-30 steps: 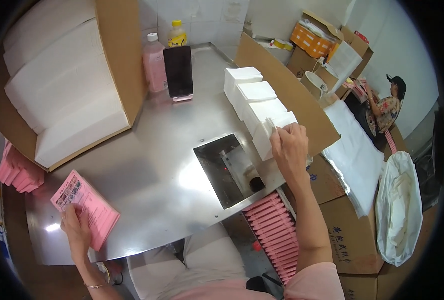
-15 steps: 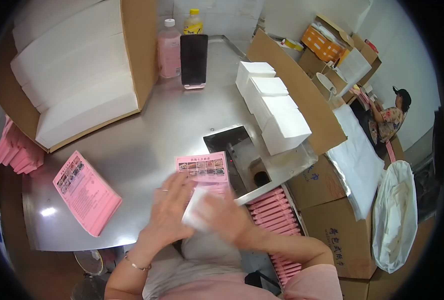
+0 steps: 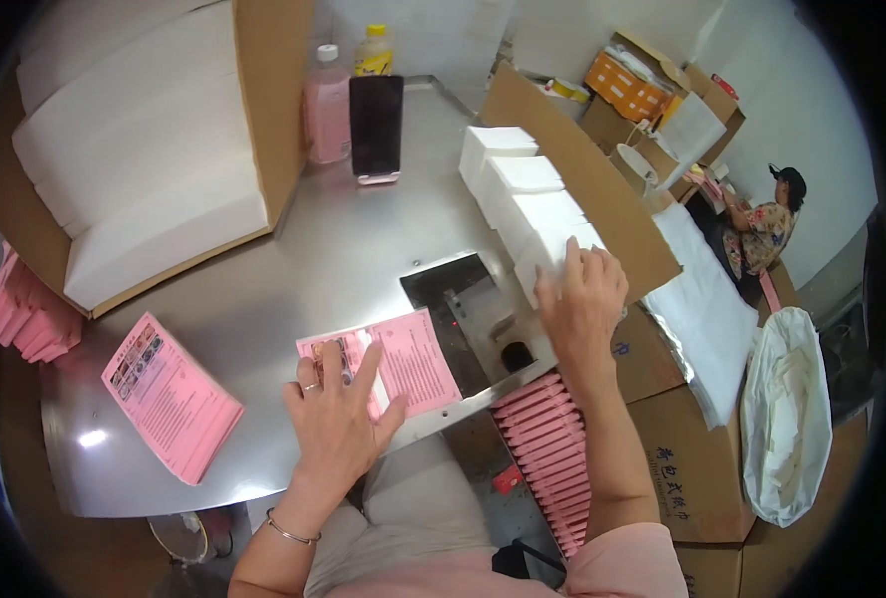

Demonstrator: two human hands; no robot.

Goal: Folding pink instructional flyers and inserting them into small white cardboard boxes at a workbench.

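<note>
My left hand (image 3: 338, 414), a ring on one finger, lies with fingers spread on a pink printed sheet (image 3: 418, 364) at the table's front edge. A narrow white strip (image 3: 376, 384) shows beside its fingers; the hand hides the rest. Farther right, my right hand (image 3: 584, 299) reaches over the nearest of several white stacks of folded paper napkins (image 3: 542, 217). Its fingers are bent and apart on that stack's top and near side, and no napkin is visibly lifted. A stack of pink printed sheets (image 3: 172, 399) lies at the left.
Beside the pink sheet is a rectangular opening (image 3: 463, 289) in the metal table (image 3: 348, 239). Below the right edge sits a row of pink packets (image 3: 552, 448). An open carton (image 3: 283, 120) of white paper, a phone (image 3: 376, 125) and bottles stand behind. A person (image 3: 762, 224) sits far right.
My hands, together over white paper before, have parted. The right one has moved up and right to the napkin stacks. The pink sheet now lies turned and nearer the table's edge under my left hand.
</note>
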